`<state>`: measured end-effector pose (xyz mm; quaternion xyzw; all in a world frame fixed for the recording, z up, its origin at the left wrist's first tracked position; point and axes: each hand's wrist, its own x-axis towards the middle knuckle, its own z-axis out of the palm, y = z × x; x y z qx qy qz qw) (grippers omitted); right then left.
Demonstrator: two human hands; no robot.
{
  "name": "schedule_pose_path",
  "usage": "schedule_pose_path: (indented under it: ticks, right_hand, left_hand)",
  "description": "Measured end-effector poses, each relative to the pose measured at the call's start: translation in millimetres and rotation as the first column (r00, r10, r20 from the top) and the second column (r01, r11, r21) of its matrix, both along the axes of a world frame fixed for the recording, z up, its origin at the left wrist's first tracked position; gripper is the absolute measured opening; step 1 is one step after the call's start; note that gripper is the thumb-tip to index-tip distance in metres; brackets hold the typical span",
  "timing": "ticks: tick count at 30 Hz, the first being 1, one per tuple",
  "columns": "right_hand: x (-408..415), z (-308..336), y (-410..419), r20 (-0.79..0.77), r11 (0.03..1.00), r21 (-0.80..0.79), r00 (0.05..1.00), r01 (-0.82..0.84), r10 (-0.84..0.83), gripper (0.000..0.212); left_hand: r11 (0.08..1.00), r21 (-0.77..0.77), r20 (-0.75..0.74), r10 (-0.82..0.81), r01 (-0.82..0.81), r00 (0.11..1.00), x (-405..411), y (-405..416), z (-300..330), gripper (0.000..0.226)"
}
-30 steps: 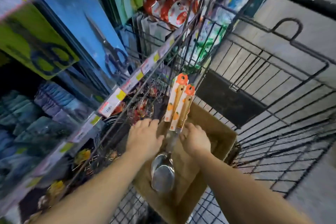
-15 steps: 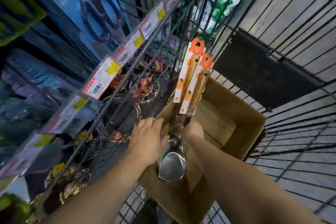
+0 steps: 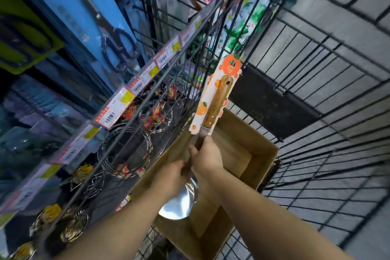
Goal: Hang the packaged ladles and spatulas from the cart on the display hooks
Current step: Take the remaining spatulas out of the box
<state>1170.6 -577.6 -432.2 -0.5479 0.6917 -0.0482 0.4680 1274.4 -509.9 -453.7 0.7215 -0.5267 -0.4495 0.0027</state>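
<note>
We see the right hand (image 3: 207, 157) with its grip closed around the metal shaft of a packaged ladle (image 3: 213, 110), just below the wooden handle. The ladle stands nearly upright above the cardboard box (image 3: 259, 154) in the wire cart (image 3: 316, 95), its orange card top near the cart's upper wires. The left hand (image 3: 172, 177) curls around the shaft lower down, just above the shiny bowl (image 3: 179, 205). To the left, a shelf (image 3: 118, 110) with price tags carries wire racks (image 3: 126, 150), and packaged scissors (image 3: 118, 48) hang above.
</note>
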Motion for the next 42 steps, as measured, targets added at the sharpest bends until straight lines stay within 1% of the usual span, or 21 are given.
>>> schedule_pose_path:
  ticks: [2, 4, 8, 10, 13, 16, 18, 21, 24, 25, 27, 31, 34, 36, 39, 42]
  right_hand:
    - [3.8, 8.0, -3.4, -0.007, 1.0, -0.013, 1.0, -0.02, 0.02, 0.033]
    - [7.2, 13.1, -5.2, -0.01, 0.999, -0.029, 0.999, -0.038, 0.037, 0.034]
    - [13.4, 15.4, -5.6, 0.022, 0.998, -0.024, 0.998, -0.06, 0.06, 0.034]
    - [14.4, 15.9, -5.7, 0.044, 0.997, -0.041, 0.996, -0.073, 0.074, 0.037]
    - [8.5, 14.4, -6.7, 0.107, 0.996, -0.086, 0.994, -0.025, 0.034, 0.044]
    - [-3.7, 3.6, -7.0, 0.116, 0.995, -0.093, 0.993, 0.048, -0.037, 0.037]
    - [-10.8, -8.2, -7.5, 0.103, 0.993, -0.046, 0.99, 0.104, -0.099, 0.031]
    - [-14.3, -33.9, -10.1, 0.028, 0.99, 0.093, 0.993, 0.11, -0.113, 0.026]
    - [-9.6, -66.3, -11.1, -0.041, 0.975, 0.201, 0.995, 0.1, -0.094, 0.051]
    - [-6.2, -76.4, -10.3, -0.043, 0.972, 0.221, 0.996, 0.082, -0.074, 0.054]
    - [0.6, -96.1, -8.4, -0.022, 0.968, 0.237, 0.997, 0.077, -0.074, 0.05]
    - [9.0, -120.4, -7.4, -0.013, 0.978, 0.204, 0.999, 0.053, -0.051, 0.031]
    - [6.3, -107.4, -3.6, -0.005, 0.981, 0.181, 0.997, 0.071, -0.071, 0.026]
    - [-1.0, -91.2, 1.6, -0.005, 0.985, 0.151, 0.997, 0.078, -0.078, 0.02]
    - [-13.1, -57.7, 12.4, 0.005, 0.989, 0.108, 0.995, 0.103, -0.105, 0.022]
    - [-20.8, -18.9, 25.9, -0.005, 0.987, 0.086, 0.991, 0.137, -0.137, 0.022]
  left_hand:
    - [0.995, -0.046, -0.092, 0.081, -0.085, 0.992, 1.5, -0.9, 1.2, 0.016]
    - [0.98, -0.064, -0.186, 0.176, -0.191, 0.967, 2.4, -2.5, 7.5, 0.016]
    - [0.96, -0.103, -0.225, 0.234, -0.262, 0.946, 5.7, -0.9, 12.0, 0.02]
    - [0.946, -0.114, -0.217, 0.275, -0.304, 0.937, 7.4, 0.8, 12.5, 0.018]
    - [0.93, -0.16, -0.145, 0.31, -0.331, 0.94, 12.9, 1.9, 4.9, 0.011]
    - [0.914, -0.18, -0.135, 0.344, -0.364, 0.929, 15.8, 0.4, 2.8, 0.011]
    - [0.91, -0.193, -0.125, 0.347, -0.366, 0.929, 17.0, -0.4, 0.8, 0.011]
    - [0.905, -0.223, -0.131, 0.34, -0.362, 0.931, 19.1, 0.3, -4.7, 0.008]
    - [0.909, -0.227, -0.144, 0.323, -0.348, 0.936, 22.9, 5.3, -13.7, 0.009]
    - [0.907, -0.236, -0.144, 0.324, -0.35, 0.935, 24.2, 7.8, -16.6, 0.011]
    - [0.901, -0.252, -0.135, 0.329, -0.354, 0.935, 28.2, 13.2, -23.3, 0.013]
    - [0.898, -0.28, -0.099, 0.324, -0.338, 0.941, 35.3, 21.7, -30.4, 0.015]
    - [0.903, -0.275, -0.088, 0.317, -0.329, 0.944, 37.0, 26.7, -26.5, 0.018]
    - [0.907, -0.263, -0.08, 0.318, -0.328, 0.945, 34.0, 28.5, -17.0, 0.018]
    - [0.908, -0.254, -0.088, 0.323, -0.335, 0.942, 28.7, 30.5, 6.8, 0.019]
    - [0.912, -0.289, -0.081, 0.279, -0.29, 0.957, 25.2, 31.9, 39.1, 0.028]
